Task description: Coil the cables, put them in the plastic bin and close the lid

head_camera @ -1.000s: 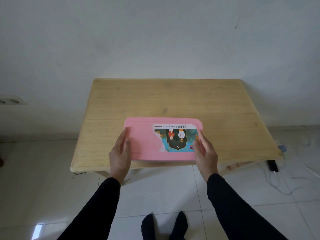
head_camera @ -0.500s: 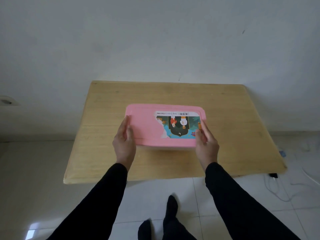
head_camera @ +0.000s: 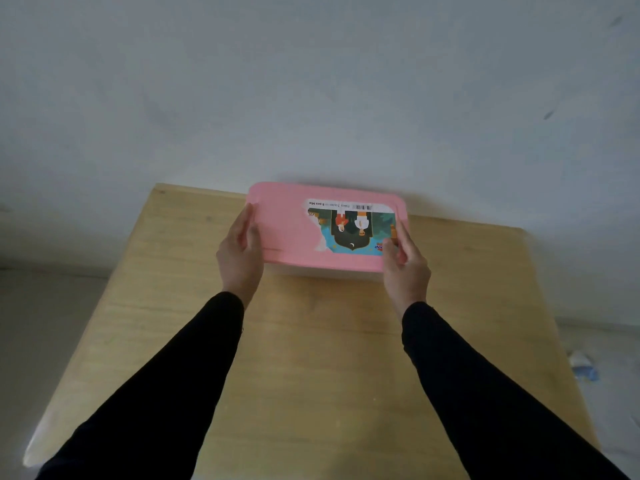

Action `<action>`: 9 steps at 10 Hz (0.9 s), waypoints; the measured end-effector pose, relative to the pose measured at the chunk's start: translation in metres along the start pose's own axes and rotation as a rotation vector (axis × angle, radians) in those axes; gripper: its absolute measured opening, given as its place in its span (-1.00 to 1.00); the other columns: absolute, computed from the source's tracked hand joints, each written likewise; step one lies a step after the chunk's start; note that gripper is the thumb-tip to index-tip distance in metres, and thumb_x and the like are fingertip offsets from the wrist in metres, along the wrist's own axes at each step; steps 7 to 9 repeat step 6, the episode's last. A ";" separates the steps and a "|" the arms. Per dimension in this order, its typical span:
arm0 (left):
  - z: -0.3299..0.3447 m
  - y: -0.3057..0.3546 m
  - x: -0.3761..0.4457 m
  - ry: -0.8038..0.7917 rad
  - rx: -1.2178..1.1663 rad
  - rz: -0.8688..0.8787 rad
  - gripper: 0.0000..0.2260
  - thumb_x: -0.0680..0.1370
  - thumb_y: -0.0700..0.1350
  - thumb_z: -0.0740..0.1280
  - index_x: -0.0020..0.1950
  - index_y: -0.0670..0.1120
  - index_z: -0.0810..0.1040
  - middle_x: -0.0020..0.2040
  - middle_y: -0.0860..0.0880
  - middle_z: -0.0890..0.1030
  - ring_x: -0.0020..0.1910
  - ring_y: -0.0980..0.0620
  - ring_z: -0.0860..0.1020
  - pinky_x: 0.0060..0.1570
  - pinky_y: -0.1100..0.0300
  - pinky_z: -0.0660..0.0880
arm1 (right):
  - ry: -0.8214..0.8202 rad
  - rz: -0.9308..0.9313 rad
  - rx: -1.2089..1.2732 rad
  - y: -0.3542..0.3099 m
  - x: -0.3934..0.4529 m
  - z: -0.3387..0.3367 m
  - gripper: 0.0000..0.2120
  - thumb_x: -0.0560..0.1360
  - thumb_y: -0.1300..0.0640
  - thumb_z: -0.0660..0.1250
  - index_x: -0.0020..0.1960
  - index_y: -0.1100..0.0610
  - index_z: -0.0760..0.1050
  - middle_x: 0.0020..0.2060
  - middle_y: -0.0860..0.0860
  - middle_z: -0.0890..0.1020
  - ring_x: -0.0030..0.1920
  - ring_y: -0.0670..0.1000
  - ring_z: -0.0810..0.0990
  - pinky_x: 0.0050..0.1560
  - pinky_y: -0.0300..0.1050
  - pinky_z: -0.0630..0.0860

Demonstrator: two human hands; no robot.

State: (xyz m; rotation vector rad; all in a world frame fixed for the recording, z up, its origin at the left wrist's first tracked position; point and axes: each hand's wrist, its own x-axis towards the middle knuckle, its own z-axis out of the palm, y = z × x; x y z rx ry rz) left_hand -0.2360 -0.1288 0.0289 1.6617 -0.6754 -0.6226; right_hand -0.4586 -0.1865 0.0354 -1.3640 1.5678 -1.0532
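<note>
Bin (head_camera: 294,223) farther back, hand-gripped

Single view only, worn on the head, looking forward and steeply down. Wide-angle, with straight edges bowing toward the borders. Set close above the wooden tabletop (head_camera: 311,358), which fills the lower half and spreads out toward the bottom corners. Faces a pale wall (head_camera: 311,81) across the whole upper half, met by the far edge of the tabletop. Aimed roughly along the midline between two black sleeves (head_camera: 173,393) entering from the bottom corners and running toward the centre. Left hand (head_camera: 239,254) and right hand (head_camera: 405,268) framed just above mid-height, at either end of a pink lid (head_camera: 294,230). Strips of floor (head_camera: 609,393) caught at both sides. Slightly blurred throughout.
</note>
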 end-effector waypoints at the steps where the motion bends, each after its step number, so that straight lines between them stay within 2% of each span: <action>1: 0.010 0.001 0.016 0.010 0.025 0.001 -0.67 0.59 -0.16 0.17 0.35 -0.05 0.45 0.32 0.05 0.49 0.28 0.19 0.42 0.14 0.59 0.25 | -0.007 0.009 0.003 0.005 0.018 0.008 -0.61 0.51 0.12 0.26 0.33 -0.04 0.41 0.19 -0.14 0.55 0.12 -0.19 0.53 0.22 -0.35 0.37; 2: 0.014 0.003 0.026 0.023 0.063 0.006 -0.67 0.59 -0.16 0.16 0.34 -0.04 0.46 0.31 0.05 0.50 0.26 0.19 0.43 0.13 0.58 0.26 | -0.008 -0.009 -0.003 0.006 0.025 0.012 -0.61 0.51 0.13 0.26 0.34 -0.02 0.40 0.20 -0.15 0.52 0.16 -0.17 0.52 0.25 -0.29 0.36; 3: 0.016 0.007 0.029 0.035 0.085 0.008 -0.67 0.59 -0.15 0.15 0.34 -0.03 0.47 0.29 0.05 0.51 0.23 0.20 0.43 0.05 0.65 0.26 | 0.000 -0.020 -0.002 0.006 0.028 0.014 -0.60 0.52 0.14 0.26 0.35 -0.01 0.39 0.16 -0.18 0.50 0.17 -0.14 0.52 0.24 -0.26 0.37; 4: 0.015 0.006 0.026 0.036 0.120 0.028 -0.68 0.60 -0.15 0.14 0.34 -0.03 0.47 0.30 0.04 0.51 0.20 0.22 0.43 0.01 0.68 0.26 | -0.018 -0.069 -0.073 0.007 0.024 0.012 -0.60 0.52 0.14 0.25 0.36 0.01 0.38 0.18 -0.12 0.51 0.16 -0.09 0.54 0.20 -0.30 0.38; 5: 0.014 0.011 0.033 -0.010 0.157 0.013 -0.67 0.61 -0.11 0.12 0.35 0.02 0.45 0.32 0.06 0.50 0.23 0.20 0.43 0.14 0.48 0.28 | -0.082 -0.021 -0.141 0.000 0.032 0.008 -0.59 0.54 0.09 0.22 0.38 -0.02 0.34 0.28 -0.04 0.51 0.18 -0.09 0.52 0.20 -0.32 0.34; 6: 0.002 0.005 0.030 -0.072 0.218 0.073 -0.63 0.63 -0.01 0.08 0.42 -0.03 0.35 0.39 -0.03 0.42 0.34 0.07 0.37 0.29 0.24 0.25 | -0.067 -0.058 -0.248 -0.003 0.024 0.005 -0.54 0.52 -0.06 0.14 0.42 -0.09 0.24 0.21 0.08 0.52 0.21 0.06 0.49 0.24 -0.08 0.40; 9: 0.002 0.005 0.030 -0.072 0.218 0.073 -0.63 0.63 -0.01 0.08 0.42 -0.03 0.35 0.39 -0.03 0.42 0.34 0.07 0.37 0.29 0.24 0.25 | -0.067 -0.058 -0.248 -0.003 0.024 0.005 -0.54 0.52 -0.06 0.14 0.42 -0.09 0.24 0.21 0.08 0.52 0.21 0.06 0.49 0.24 -0.08 0.40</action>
